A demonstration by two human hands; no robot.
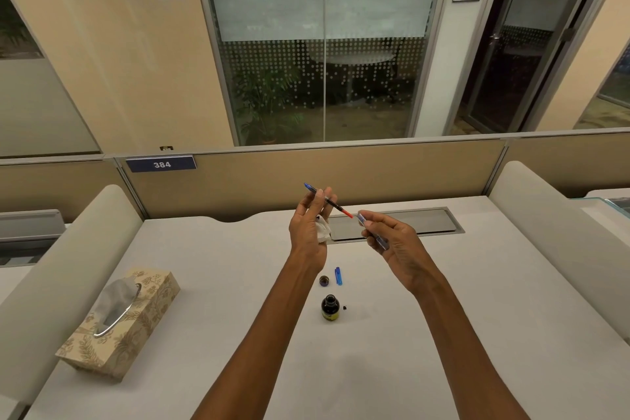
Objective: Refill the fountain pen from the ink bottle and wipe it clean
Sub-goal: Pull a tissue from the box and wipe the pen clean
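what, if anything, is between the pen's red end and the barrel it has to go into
Nothing visible. The red end of the pen in the left hand faces the barrel in the right hand across a bare gap. The tissue in the left hand sits below that line.

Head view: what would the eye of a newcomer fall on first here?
The two raised hands at the centre: the left hand grips the pen's inner part, red-tipped, with a white tissue, while the right hand grips the blue barrel close to that tip. Below them on the table stands the open ink bottle, and a patterned tissue box lies at the left.
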